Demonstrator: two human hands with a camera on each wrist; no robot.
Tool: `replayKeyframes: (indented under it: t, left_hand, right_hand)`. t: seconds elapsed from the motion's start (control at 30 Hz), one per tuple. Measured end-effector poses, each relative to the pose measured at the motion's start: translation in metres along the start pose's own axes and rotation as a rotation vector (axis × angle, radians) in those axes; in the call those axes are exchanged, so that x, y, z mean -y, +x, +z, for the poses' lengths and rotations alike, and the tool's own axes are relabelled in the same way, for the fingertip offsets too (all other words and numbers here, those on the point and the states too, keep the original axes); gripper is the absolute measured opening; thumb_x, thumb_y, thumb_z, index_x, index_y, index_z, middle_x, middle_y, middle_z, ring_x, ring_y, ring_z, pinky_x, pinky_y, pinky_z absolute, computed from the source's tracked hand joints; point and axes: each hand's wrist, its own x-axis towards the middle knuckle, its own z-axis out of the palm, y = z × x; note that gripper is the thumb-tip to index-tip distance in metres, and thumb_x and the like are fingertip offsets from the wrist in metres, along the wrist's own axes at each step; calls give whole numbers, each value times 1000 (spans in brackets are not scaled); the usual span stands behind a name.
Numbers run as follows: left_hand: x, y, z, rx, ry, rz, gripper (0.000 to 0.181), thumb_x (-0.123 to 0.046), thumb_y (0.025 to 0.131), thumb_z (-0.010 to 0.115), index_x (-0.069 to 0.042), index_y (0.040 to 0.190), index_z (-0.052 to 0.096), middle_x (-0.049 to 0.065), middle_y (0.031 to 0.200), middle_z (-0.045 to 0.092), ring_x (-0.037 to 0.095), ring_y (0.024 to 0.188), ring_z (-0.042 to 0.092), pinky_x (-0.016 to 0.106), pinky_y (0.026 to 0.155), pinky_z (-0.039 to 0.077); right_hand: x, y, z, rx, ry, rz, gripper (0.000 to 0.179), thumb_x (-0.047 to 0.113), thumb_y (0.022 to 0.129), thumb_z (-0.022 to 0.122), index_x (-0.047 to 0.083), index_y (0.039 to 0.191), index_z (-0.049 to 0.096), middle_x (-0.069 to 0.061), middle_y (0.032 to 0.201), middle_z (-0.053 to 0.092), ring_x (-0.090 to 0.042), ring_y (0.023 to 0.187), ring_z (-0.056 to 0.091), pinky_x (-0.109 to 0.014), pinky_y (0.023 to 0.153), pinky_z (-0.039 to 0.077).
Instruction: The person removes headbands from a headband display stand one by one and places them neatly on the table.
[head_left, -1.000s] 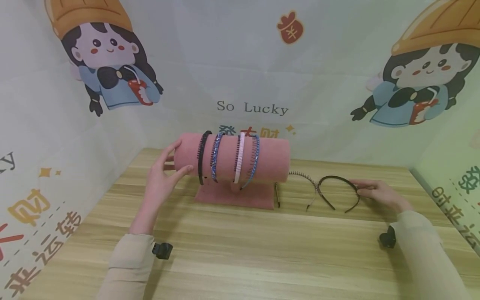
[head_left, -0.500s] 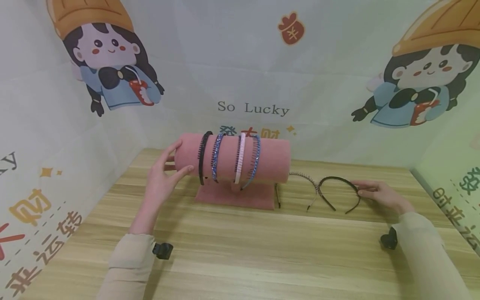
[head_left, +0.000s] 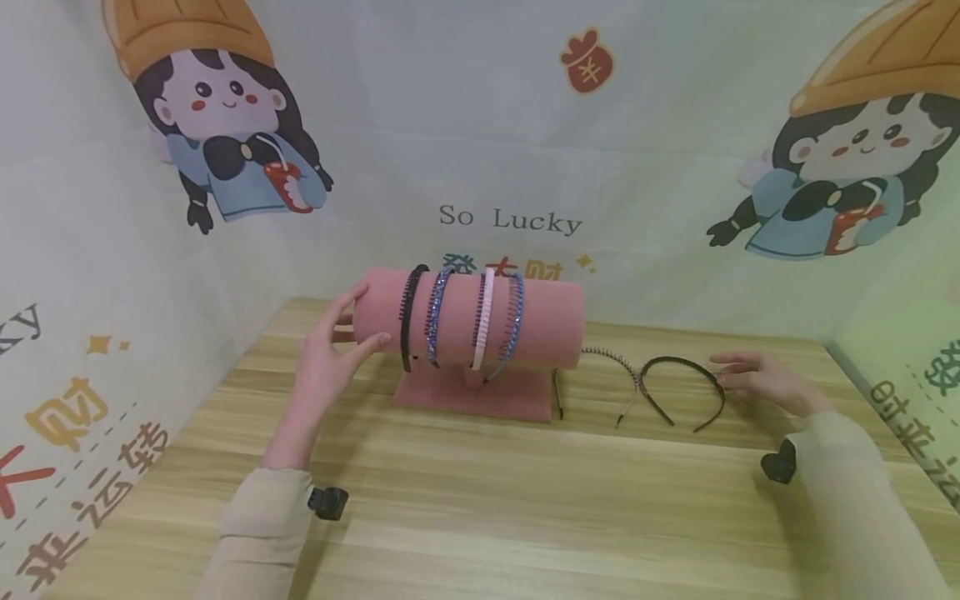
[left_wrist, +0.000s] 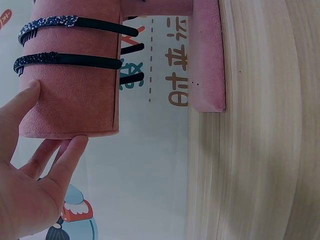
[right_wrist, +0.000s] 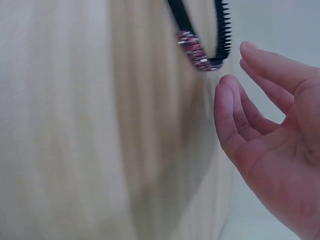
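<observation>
Four headbands (head_left: 484,321) — on pink roll (head_left: 553,323)

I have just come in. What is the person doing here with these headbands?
The person's left hand holds the left end of a pink display stand, whose roll carries four headbands. Two more show on the table to its right. The right hand is open beside the rightmost dark headband, not gripping it; whether it touches is hard to tell.
</observation>
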Motion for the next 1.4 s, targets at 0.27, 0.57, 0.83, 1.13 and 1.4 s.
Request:
replayKeyframes:
  t: [0.27,0.57,0.83,1.13,1.4]
  left_hand:
    - [0,0,0,-6,1,-6,72,-38,90,71,-48,150,33,18,143,52,39,116,57,54,93,50]
    - [1,-1,1,-8,8,5,71,-37,91,71,-47,151,33,16,144,52,38,115,56,53,92,50]
    - [1,-1,2,-12,7,6,71,-37,90,71,-49,150,33,16,143,53,37,114,57,52,91,50]
    - [1,0,2,-10,-1,9,71,-38,90,71,-49,149,33,15,144,52,37,114,57,52,92,50]
    - [-1,-1,2,-7,-7,-7,71,-39,90,71,-48,150,33,17,144,52,38,116,56,53,93,50]
  right_hand:
    - [27,7,-15,-52,-47,-31,55,9,100,49,-14,146,32,-41,141,41,18,95,51,-26,83,54]
    - [61,18,-21,-76,-137,-43,56,20,103,52,-10,147,34,-38,139,45,17,90,51,-25,82,55]
    - [98,24,-24,-136,-205,-82,54,23,102,54,-3,147,41,-32,135,52,15,88,54,-24,81,54]
    - [144,24,-20,-186,-279,-132,52,24,102,55,4,148,43,-27,138,53,-34,117,60,-34,87,52]
    - [190,18,-3,-239,-315,-223,48,24,99,60,11,145,49,-23,136,56,-38,122,55,-57,96,46]
